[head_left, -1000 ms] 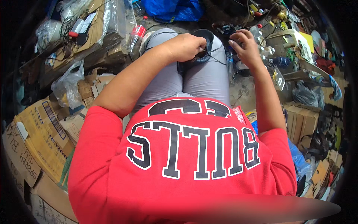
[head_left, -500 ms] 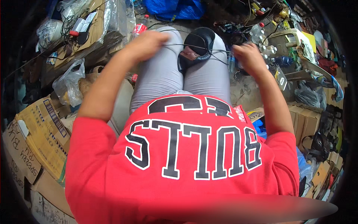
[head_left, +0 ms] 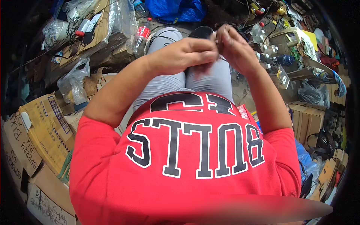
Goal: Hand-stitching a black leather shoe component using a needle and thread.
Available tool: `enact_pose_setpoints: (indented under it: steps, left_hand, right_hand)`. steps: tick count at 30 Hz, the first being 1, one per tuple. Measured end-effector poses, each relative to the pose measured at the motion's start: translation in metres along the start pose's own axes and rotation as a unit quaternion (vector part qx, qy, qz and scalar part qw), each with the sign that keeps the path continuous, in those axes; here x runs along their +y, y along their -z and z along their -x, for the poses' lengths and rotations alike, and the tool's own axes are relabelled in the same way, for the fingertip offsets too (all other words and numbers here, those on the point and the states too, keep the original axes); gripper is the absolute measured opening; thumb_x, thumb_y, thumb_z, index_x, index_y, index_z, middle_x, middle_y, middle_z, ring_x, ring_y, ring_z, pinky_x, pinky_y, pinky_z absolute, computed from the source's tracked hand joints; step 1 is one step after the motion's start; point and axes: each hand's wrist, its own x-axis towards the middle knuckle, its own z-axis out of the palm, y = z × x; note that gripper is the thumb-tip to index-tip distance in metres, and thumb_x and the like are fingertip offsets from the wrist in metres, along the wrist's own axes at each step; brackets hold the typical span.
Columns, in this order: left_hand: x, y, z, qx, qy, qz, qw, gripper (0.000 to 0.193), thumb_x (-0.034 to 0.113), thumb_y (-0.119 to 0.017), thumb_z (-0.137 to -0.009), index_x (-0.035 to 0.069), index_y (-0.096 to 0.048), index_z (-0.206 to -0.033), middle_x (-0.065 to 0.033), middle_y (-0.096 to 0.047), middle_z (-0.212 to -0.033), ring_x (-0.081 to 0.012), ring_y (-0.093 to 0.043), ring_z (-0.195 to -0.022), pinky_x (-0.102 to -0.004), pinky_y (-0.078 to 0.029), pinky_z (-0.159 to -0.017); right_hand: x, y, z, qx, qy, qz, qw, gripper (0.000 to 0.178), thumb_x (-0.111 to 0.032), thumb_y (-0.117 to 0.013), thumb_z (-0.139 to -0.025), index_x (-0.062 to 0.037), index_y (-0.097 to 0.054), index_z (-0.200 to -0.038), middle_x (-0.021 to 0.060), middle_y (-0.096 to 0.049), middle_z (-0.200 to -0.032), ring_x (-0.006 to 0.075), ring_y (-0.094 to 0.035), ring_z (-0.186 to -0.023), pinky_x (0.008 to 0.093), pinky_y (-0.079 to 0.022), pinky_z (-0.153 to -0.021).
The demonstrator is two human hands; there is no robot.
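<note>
- Meeting above the right thigh point(head_left: 215, 80), a seated person's left hand point(head_left: 193, 54) and right hand point(head_left: 237, 49) hold their fingertips close together; blur hides whether they touch.
- Both hands look pinched, thumb toward fingers, but whether either is clamped on the thin dark cord point(head_left: 165, 36) cannot be told from this angle.
- Beneath and just beyond the grip, a dark, shoe-like item point(head_left: 201, 32) rests on the right thigh, largely covered by the left hand — the lap apparently serving as a bench, so neither hand need bear its weight.
- Left of the grip, the cord lies slack in a curve over the left knee point(head_left: 155, 45), probably draped there to keep spare length clear of the fingers.
- Farther left of the grip is a red-labelled bottle point(head_left: 141, 33); to its right, clear bottles point(head_left: 258, 36) cluster — both well apart from the fingers, perhaps so the lap has room.
- Well beyond the grip, a blue plastic sheet point(head_left: 174, 10) lies bunched, touched by neither hand.
</note>
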Motion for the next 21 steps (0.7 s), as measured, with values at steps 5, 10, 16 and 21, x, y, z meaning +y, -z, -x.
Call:
enact_pose_setpoints:
  steps: [5,10,16,21]
  left_hand:
    - [0.000,0.093,0.092,0.235,0.034,-0.641,0.730,0.016,0.015,-0.066,-0.078,0.001,-0.063,-0.086,-0.0112,-0.062,-0.081,-0.0191,-0.058,-0.071,-0.0303,-0.045,-0.067]
    - [0.142,0.169,0.273,0.516,0.260,-0.711,0.400,0.032,0.033,-0.060,-0.081,0.004,-0.066,-0.094,-0.0124,-0.066,-0.089,-0.0263,-0.064,-0.081,-0.0345,-0.047,-0.072]
    - [0.086,0.208,0.285,0.564,0.261,-0.678,0.393,0.031,0.033,-0.059,-0.081,0.011,-0.066,-0.102,-0.0130,-0.066,-0.094,-0.0303,-0.063,-0.087,-0.0375,-0.047,-0.077]
    - [-0.028,0.096,0.070,0.312,0.017,-0.626,0.714,0.031,0.010,-0.062,-0.079,0.007,-0.062,-0.111,-0.0128,-0.061,-0.105,-0.0217,-0.059,-0.094,-0.0305,-0.046,-0.081]
  right_hand:
    - [-0.002,0.086,0.079,0.112,-0.159,0.595,0.780,0.026,-0.018,-0.060,-0.085,-0.0065,-0.057,-0.108,0.0076,-0.064,-0.094,0.0195,-0.058,-0.085,0.0325,-0.046,-0.078]
    - [-0.085,0.277,0.291,0.386,-0.257,0.649,0.603,0.031,-0.020,-0.059,-0.085,-0.0062,-0.060,-0.113,0.0100,-0.063,-0.110,0.0174,-0.058,-0.102,0.0290,-0.043,-0.084]
    - [-0.101,0.327,0.330,0.293,-0.376,0.730,0.490,0.041,-0.029,-0.060,-0.082,-0.0132,-0.057,-0.119,0.0153,-0.063,-0.106,0.0255,-0.061,-0.095,0.0344,-0.044,-0.083]
    - [-0.013,0.108,0.089,0.196,-0.261,0.484,0.812,0.049,-0.021,-0.064,-0.083,-0.0138,-0.050,-0.129,0.0119,-0.056,-0.120,0.0175,-0.051,-0.111,0.0287,-0.040,-0.094]
